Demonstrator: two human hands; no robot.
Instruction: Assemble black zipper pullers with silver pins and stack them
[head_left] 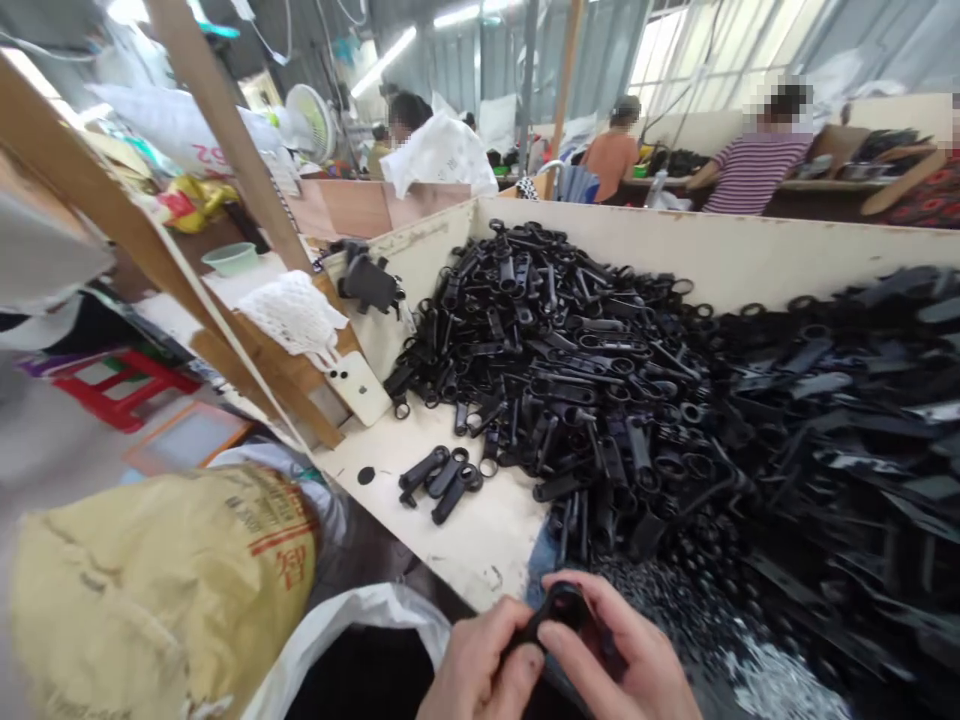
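Note:
Both hands meet at the bottom middle around one black plastic part with a ring-shaped end [564, 606]. My left hand [487, 660] pinches its near end between thumb and fingers. Around the ring end curl the fingers of my right hand [622, 650], its thumb pressed on the part. Much of the part is hidden by the fingers. Ahead lies a large heap of similar black ringed parts [555, 350]. A few of them form a small group [446, 480] on the pale board left of the heap.
An open white sack [360, 605] with dark contents stands below left, beside a full yellow sack [165, 590]. A phone [360, 388] and white netting [292, 312] lie by a wooden post. Small shiny pieces [780, 670] lie at right. People work beyond the bin wall [720, 250].

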